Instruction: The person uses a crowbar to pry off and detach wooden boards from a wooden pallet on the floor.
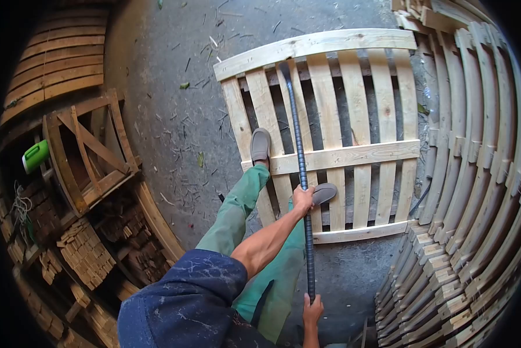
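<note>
Head view: left hand (302, 199) and right hand (313, 310), fingers clamped round a dark, ribbed, slender bar (308, 249); pale, slatted timber pallet (367, 154), upper right of centre

a grey floor (141, 69) is observed, littered with wood splinters (167, 199) and a few green leaves (184, 85). the right side is lined with closely ranked pale timber (475, 110). at left, a slatted wooden panel (69, 56), a braced wooden frame (66, 165) and bundled wood pieces (86, 255) are noted. a green container (36, 156) is seen near the frame. the left side is more dimly lit.
</note>
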Demonstrator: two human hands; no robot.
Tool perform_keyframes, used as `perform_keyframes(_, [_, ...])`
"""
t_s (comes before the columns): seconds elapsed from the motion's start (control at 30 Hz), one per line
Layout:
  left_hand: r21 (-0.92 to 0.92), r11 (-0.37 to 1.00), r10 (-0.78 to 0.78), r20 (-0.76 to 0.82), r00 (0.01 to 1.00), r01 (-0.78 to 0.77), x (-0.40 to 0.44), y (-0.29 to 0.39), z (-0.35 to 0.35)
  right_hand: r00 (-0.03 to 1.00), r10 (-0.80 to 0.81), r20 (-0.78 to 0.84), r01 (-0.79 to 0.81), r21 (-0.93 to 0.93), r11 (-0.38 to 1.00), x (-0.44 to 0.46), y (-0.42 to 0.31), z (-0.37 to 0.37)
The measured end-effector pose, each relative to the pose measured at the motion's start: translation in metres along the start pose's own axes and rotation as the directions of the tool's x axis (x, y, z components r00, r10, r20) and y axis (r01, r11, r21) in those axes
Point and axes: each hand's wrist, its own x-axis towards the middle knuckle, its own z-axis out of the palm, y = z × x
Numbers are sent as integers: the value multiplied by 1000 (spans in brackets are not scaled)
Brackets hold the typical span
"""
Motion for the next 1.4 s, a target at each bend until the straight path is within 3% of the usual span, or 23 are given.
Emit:
perform_keyframes(0.13, [-104,992,-72,43,996,76,-58,33,-26,953,-194,-230,164,-143,976,-79,-45,-80])
perform_keyframes(0.27, [-210,963,-148,107,983,168,-100,52,-62,954,-151,-260,127,-106,986,-132,-100,-146])
perform_keyframes(0.33, [-220,953,-188,117,975,210,-98,54,-73,984,-78,-161,68,-66,995,-140,-119,-158])
perform_keyframes(0.43, [-159,966,-180,148,973,203,-90,65,-94,996,1,-87,-14,-154,988,-148,-181,-169])
perform_keyframes(0.5, [-160,965,-178,170,969,206,-94,82,-115,999,36,-29,-38,-80,996,-160,-212,-174])
perform_keyframes(0.57, [-159,957,-205,215,955,241,-89,106,-131,917,-398,-30,346,-437,830,-168,-233,-172])
perform_keyframes(0.6, [-148,967,-156,292,944,206,-86,122,-145,827,-545,141,470,-704,532,-174,-241,-164])
perform_keyframes(0.63, [-157,971,-126,307,943,180,-76,133,-155,834,-531,148,464,-708,532,-169,-268,-166])
perform_keyframes(0.7, [-214,968,-72,253,965,129,-56,172,-178,755,-652,77,590,-513,623,-149,-331,-176])
perform_keyframes(0.73, [-219,968,-64,259,964,124,-49,186,-186,948,-298,-110,235,-389,891,-172,-347,-157])
perform_keyframes(0.8, [-141,949,-223,330,917,281,-50,197,-200,966,-240,-96,191,-359,914,-177,-338,-150])
perform_keyframes(0.93, [-145,957,-217,215,952,251,-33,146,-186,997,43,-59,-52,-166,985,-165,-297,-94])
perform_keyframes(1.03, [-3,981,-195,81,977,196,-22,109,-164,993,-35,-112,9,-225,974,-136,-225,-39])
perform_keyframes(1.07, [-37,982,-185,56,981,187,-17,100,-158,982,-140,-131,107,-231,967,-129,-188,-23])
perform_keyframes(1.1, [-34,981,-187,45,981,188,-13,99,-153,982,-142,-122,111,-227,968,-114,-177,-15])
perform_keyframes(1.17, [-54,990,-129,44,991,131,-15,87,-149,926,-281,-253,203,-296,934,-110,-153,-1])
perform_keyframes(1.2, [-47,988,-146,21,989,147,-16,84,-144,932,-269,-243,216,-225,950,-102,-140,7])
perform_keyframes(1.4, [-23,993,-114,1,993,114,-4,51,-140,930,-271,-247,210,-247,946,-86,-105,43])
